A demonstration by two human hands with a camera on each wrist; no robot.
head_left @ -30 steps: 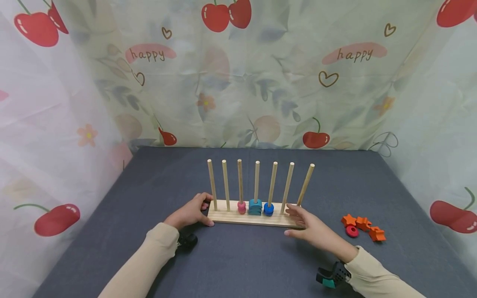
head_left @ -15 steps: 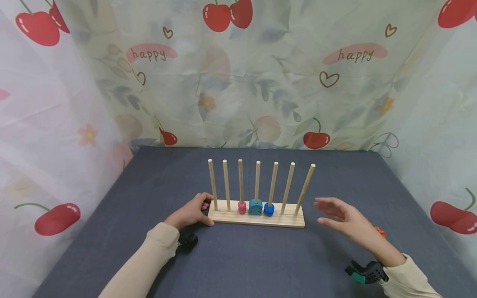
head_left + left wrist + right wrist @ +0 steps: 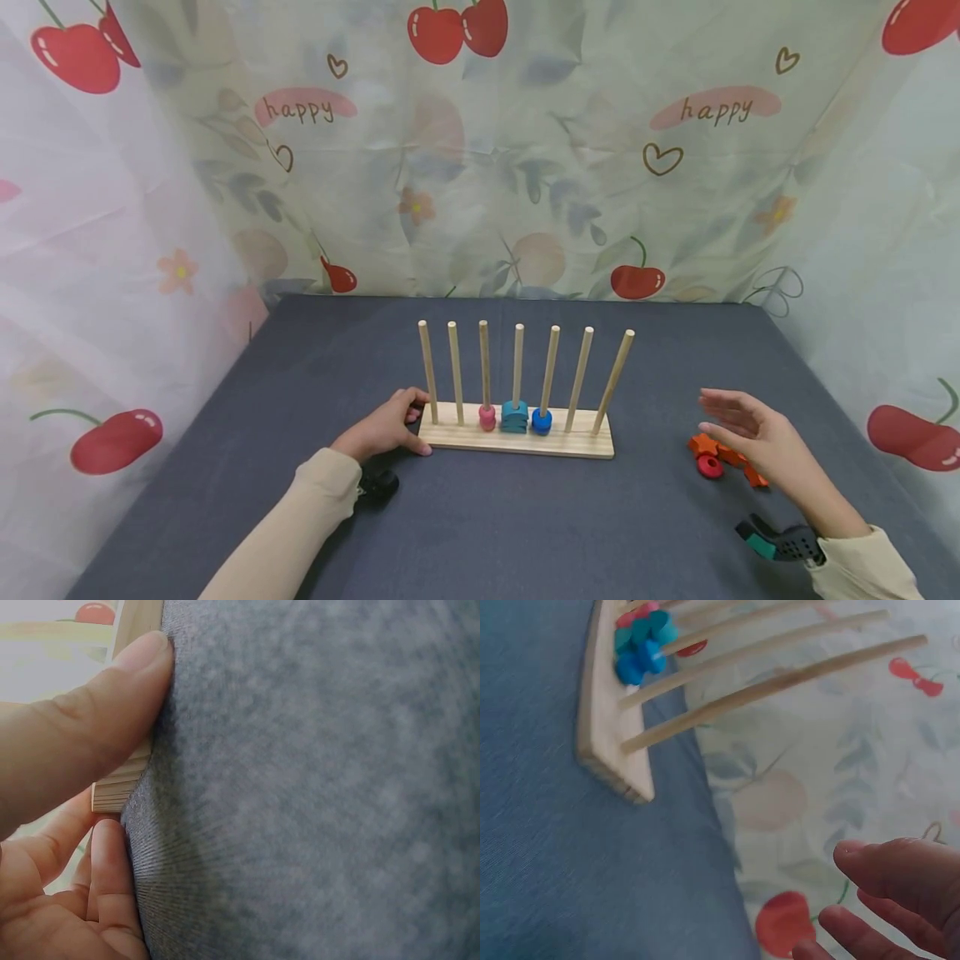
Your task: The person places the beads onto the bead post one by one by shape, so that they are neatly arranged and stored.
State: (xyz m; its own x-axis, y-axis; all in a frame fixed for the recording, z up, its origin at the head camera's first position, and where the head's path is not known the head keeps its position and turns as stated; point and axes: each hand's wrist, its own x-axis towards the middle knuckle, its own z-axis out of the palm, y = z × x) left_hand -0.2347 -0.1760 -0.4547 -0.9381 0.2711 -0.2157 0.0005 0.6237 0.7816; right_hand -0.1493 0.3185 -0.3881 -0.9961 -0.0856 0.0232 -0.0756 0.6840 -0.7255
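Note:
A wooden peg board [image 3: 517, 444] with several upright dowels stands mid-table. Its third peg from the left carries pink beads [image 3: 487, 417]; the peg beside that holds teal pieces [image 3: 513, 417], and the following one blue beads [image 3: 542, 422]. My left hand [image 3: 384, 427] grips the board's left end, thumb at the front edge and fingers behind; the left wrist view shows the thumb [image 3: 97, 724] against the wood. Over the loose pieces at the right hovers my right hand [image 3: 765, 433], fingers apart and holding nothing. Below it lie orange star-like pieces [image 3: 703, 444], partly hidden, and a red ring bead [image 3: 709, 467].
Dark grey cloth covers the table [image 3: 517, 533]. A patterned curtain [image 3: 480, 167] with cherries rises behind the table and along both sides. Each wrist wears a black device, such as the right wrist strap [image 3: 787, 542].
My right hand has left the board's right end and moved right to above the orange pieces. The left hand and the peg board have stayed put.

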